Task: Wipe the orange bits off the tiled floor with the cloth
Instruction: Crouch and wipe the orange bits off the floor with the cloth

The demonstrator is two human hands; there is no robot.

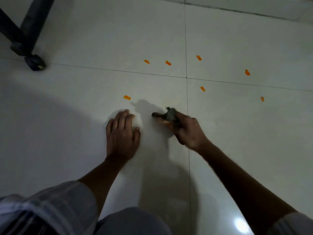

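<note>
My right hand (pixel 188 131) grips a dark grey bunched cloth (pixel 169 115) and holds it down on the white tiled floor (pixel 84 102); an orange smear shows under the cloth. My left hand (pixel 122 133) lies flat on the floor, fingers spread, a little left of the cloth. Several orange bits lie on the tiles beyond the hands: the nearest bit (pixel 127 97) is just past my left fingers, another bit (pixel 202 88) is past the cloth to the right, and more bits (pixel 168 63) sit farther out.
A dark furniture leg with a foot (pixel 34 62) stands at the far left. Dark grout lines cross at a tile corner (pixel 186 77). A wall edge (pixel 245 11) runs along the top right. My knee (pixel 132 221) is at the bottom.
</note>
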